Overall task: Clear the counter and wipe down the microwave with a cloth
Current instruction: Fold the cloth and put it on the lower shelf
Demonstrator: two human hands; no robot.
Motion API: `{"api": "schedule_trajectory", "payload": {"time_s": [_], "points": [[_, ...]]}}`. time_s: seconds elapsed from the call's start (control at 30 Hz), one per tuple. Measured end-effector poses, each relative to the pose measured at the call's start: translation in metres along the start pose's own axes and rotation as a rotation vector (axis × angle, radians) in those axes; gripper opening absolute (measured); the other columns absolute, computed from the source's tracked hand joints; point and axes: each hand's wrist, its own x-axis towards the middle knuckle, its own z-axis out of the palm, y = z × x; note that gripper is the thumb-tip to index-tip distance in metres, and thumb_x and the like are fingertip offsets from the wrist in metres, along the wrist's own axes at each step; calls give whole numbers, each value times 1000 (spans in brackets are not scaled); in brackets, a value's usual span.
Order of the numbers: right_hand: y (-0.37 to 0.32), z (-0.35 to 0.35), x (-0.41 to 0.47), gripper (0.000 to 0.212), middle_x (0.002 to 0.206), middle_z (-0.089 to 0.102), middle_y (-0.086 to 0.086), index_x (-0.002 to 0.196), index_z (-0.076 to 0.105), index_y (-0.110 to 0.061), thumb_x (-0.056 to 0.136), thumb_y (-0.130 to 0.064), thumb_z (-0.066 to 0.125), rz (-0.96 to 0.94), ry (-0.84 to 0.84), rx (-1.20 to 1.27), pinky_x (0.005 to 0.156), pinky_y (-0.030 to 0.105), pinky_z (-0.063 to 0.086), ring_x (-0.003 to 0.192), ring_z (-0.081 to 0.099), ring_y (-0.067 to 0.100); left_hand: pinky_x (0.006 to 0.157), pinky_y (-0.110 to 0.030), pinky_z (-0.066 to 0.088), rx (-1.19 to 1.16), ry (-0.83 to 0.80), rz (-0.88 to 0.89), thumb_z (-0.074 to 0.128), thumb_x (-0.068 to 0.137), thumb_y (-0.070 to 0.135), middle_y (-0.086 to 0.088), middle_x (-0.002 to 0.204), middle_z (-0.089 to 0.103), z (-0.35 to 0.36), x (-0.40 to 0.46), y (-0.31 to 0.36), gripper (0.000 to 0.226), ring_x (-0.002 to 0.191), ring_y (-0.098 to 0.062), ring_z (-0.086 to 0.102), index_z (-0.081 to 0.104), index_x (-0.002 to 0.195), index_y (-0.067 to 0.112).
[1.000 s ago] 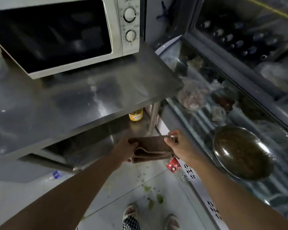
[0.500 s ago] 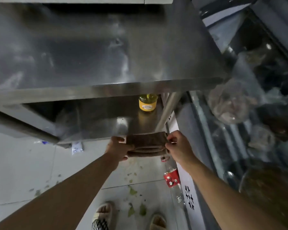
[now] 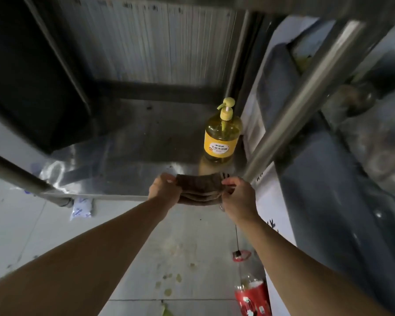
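Under the steel counter, at the front edge of its lower shelf (image 3: 123, 179), I am holding a folded brown cloth (image 3: 200, 187) between both hands. I am pinching one end in my left hand (image 3: 163, 190) and the other end in my right hand (image 3: 238, 197), fingers closed on the fabric, probably to keep its layers flat and stacked. Just behind it, a yellow pump bottle (image 3: 221, 135) is standing upright on the shelf. No microwave is showing in this view.

Dim steel lower shelf (image 3: 128, 179) above a pale, stained tile floor (image 3: 180, 247).
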Motion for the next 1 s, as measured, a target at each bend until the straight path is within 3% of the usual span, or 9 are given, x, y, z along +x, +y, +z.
{"api": "schedule_trajectory", "payload": {"time_s": [0.13,0.2,0.43,0.53,0.63,0.8,0.9,0.93,1.0], "points": [[25,34,35,32,107,60,2,117,59,-10,86,-3,56,-114,77,-62,75,11,38,96,55,18,86,-43,54,-23,43,63,50,87,11,-16,109,63,26,50,-14,25,100,-34,61,55,111,15],[37,49,51,33,110,58,4,119,57,-9,86,-8,60,-129,83,-6,69,7,34,95,49,13,88,-44,53,-3,46,89,47,90,11,-15,111,62,38,70,-21,26,102,-33,60,53,115,16],[77,81,87,49,130,53,6,136,42,-12,89,-14,56,-46,-61,-48,95,26,37,121,48,23,90,-43,52,109,18,172,43,89,10,-17,112,63,72,120,-49,30,103,-35,60,55,117,13],[83,84,92,56,138,45,11,140,35,-12,87,-1,46,-19,-143,-127,106,45,38,128,43,30,67,-31,56,200,-28,209,41,90,12,-10,101,65,76,128,-59,30,84,-25,64,62,111,18],[81,80,87,66,148,33,9,146,23,-17,86,3,43,-7,-196,-159,108,50,36,134,36,31,48,-22,41,305,-49,207,40,92,16,-7,92,61,71,124,-61,27,69,-15,56,60,110,16],[59,62,58,61,135,44,8,136,37,-10,79,2,56,4,-193,-59,102,38,43,125,44,23,85,-39,53,466,-144,242,41,93,16,-15,114,59,50,89,-47,30,102,-32,59,48,121,12],[42,43,32,39,113,52,-1,111,48,-21,80,1,59,9,-181,-59,71,9,42,103,51,14,90,-41,50,496,-182,227,43,94,17,-17,121,57,31,51,-30,36,108,-33,57,44,129,9],[35,35,22,41,116,50,0,116,48,-18,81,-2,60,19,-191,-67,70,8,40,103,49,13,90,-39,47,480,-175,211,45,93,18,-17,122,57,23,37,-23,38,110,-32,56,44,130,8],[19,18,3,56,133,42,4,134,40,-13,83,-8,63,38,-202,-91,89,22,46,118,45,17,90,-36,45,474,-164,188,49,93,19,-15,123,57,5,5,-9,41,112,-31,56,44,132,7]]}}
